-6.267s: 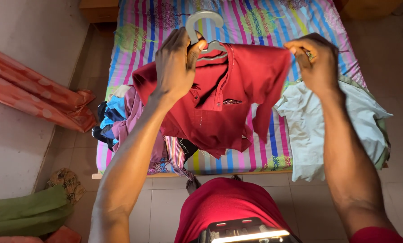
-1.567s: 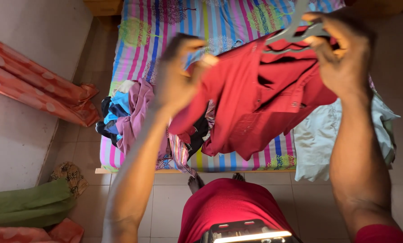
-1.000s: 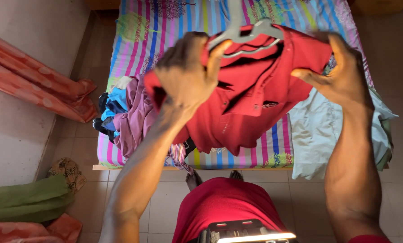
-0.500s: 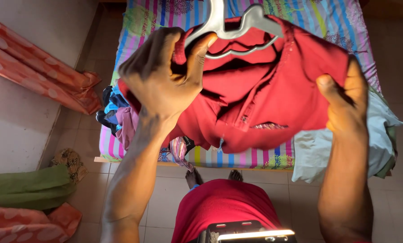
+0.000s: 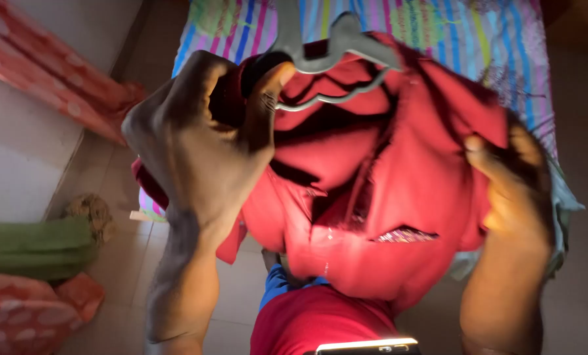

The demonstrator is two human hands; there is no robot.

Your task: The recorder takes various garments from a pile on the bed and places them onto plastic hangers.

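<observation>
We see no packages, labels or signs. One possible screen (image 5: 363, 346) sits at the bottom edge, below our red top: a dark, flat device with a bright, pale yellow strip along its upper edge, mostly cropped.

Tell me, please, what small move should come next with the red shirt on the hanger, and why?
Probably pull the right hand outward to smooth the red shirt over the grey hanger. The cloth bunches in folds under the hanger, the left hand already has its grip at the hanger's neck, and the right pinches the shirt's edge.
</observation>
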